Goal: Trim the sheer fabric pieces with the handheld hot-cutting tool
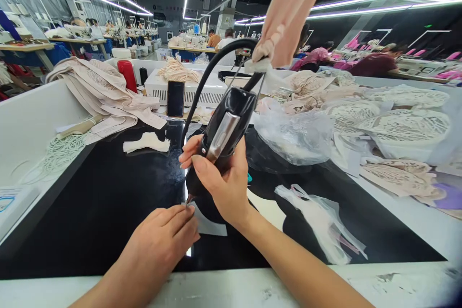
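My right hand [227, 180] wraps round a black corded hand tool [225, 127] with a silver lever along its side. The tool tilts, its narrow tip pointing down at the fingertips of my left hand [162, 238]. Those fingers are bent and pressed together at the end of a curved white fabric piece [211, 225] on the black board [90, 202]. They partly hide the piece and the spot under the tip. From above, a pale pink knotted cloth strip [294, 9] reaches the tool's top, where a black cable [207, 74] loops out to the left.
A small fabric stack [147, 142] lies at the back left of the board, a cream piece [269, 209] and sheer white strips [321, 224] at the right. Behind stand a phone [175, 98] and a plastic bag [294, 132]. Lace pieces [407, 122] pile up at the right.
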Available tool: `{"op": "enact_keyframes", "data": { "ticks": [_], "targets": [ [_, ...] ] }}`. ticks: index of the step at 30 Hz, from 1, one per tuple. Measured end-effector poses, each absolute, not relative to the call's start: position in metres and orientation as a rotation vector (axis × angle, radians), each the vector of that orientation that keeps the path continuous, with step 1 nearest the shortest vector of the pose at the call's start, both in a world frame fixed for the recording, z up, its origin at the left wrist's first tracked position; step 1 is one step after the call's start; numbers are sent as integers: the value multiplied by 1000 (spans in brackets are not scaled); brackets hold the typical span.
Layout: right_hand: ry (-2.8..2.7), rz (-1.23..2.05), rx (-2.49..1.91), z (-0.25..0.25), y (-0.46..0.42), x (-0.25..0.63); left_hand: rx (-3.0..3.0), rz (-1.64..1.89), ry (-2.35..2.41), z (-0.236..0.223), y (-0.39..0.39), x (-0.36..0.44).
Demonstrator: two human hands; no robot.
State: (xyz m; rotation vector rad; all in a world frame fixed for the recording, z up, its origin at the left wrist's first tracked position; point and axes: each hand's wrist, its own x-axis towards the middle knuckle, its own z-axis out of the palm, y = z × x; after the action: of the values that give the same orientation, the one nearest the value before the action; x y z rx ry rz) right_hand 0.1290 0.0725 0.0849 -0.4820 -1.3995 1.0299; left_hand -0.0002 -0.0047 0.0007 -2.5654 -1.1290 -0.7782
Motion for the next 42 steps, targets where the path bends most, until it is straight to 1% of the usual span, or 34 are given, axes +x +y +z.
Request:
{"op": "enact_keyframes", "data": {
  "ticks": [5,13,27,33,42],
  "targets": [
    [-1376,999,-482,89,67,155,-2590,-748,-1129,6,-7,-5],
    [-1358,951,-537,79,50,190,-2591,-726,-1103,8,-7,-9],
    [-1328,985,-543,80,44,188,-2642,-696,-1091,9,-7,-15],
    [-1338,984,-535,82,41,187,-2659,-776,-1037,16,-7,-1],
    [-1306,1021,-583,87,39,187,-2777,-697,-1016,16,-7,12]
  ]
}}
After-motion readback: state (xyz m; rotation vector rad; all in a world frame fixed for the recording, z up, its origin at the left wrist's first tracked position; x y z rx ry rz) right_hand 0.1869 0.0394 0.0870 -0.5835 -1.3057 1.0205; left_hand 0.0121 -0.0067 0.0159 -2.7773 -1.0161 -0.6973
